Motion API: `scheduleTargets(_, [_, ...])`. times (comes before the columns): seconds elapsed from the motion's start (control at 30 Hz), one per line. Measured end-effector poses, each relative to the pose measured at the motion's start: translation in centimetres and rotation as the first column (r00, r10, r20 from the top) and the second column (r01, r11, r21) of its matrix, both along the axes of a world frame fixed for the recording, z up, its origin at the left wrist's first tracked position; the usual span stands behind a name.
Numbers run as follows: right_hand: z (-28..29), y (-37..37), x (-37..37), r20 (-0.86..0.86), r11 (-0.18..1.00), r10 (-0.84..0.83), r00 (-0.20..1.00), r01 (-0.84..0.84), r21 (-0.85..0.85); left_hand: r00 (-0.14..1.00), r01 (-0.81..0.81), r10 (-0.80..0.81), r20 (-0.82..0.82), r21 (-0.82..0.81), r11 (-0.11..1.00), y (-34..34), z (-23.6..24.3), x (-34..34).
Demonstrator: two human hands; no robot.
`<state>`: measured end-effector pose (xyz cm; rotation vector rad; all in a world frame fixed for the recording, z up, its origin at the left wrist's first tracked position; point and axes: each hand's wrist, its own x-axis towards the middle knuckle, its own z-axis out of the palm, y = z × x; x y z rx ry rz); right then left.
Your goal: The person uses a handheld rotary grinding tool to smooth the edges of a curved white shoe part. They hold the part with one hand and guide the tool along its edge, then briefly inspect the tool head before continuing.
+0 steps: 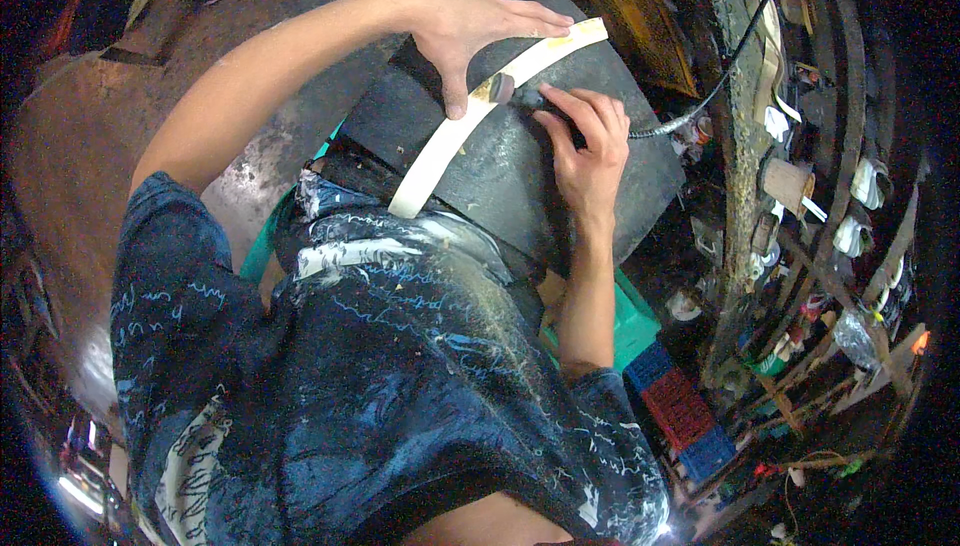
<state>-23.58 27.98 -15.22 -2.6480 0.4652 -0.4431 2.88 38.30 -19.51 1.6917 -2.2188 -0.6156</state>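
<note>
A long, curved white strip (pixel 437 159) lies across a dark grey board (pixel 480 176) in front of my body. My left hand (pixel 470 21) reaches over from the far left with its fingers spread; its thumb and fingertips press the strip down at two places. My right hand (pixel 590 141) is closed around a rotary tool with a flexible shaft (pixel 650 133); most of the handpiece is hidden by the fingers and dark against the board. The tool's brownish-grey drum tip (pixel 502 88) meets the strip between my left thumb and fingers, beside a yellowish patch.
From the tool a black cable (pixel 735 66) runs up to the far right. A yellow mesh crate (pixel 630 6) stands beyond the board. Shelves (pixel 745 196) with scraps and small items line the right. A green plastic seat (pixel 630 318) and a blue-and-red mat (pixel 680 411) show beside my right arm.
</note>
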Motion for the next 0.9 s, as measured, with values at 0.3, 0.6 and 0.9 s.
scheduleTargets(0.3, [0.1, -0.26, -0.16, 0.004, 0.999, -0.038, 0.999, 0.038, 0.012, 0.999, 0.006, -0.007, 0.034, 0.019, 1.0, -0.16, 0.02, 0.04])
scheduleTargets(0.6, [0.01, -0.36, -0.23, -0.005, 0.998, -0.058, 0.998, 0.058, 0.004, 1.0, 0.001, -0.001, 0.0, -0.004, 1.0, -0.07, -0.14, 0.08])
scheduleTargets(0.9, [0.44, -0.9, -0.42, 0.003, 0.997, -0.08, 0.997, 0.08, 0.017, 1.0, 0.009, -0.009, 0.0, -0.022, 1.0, -0.19, -0.27, 0.09])
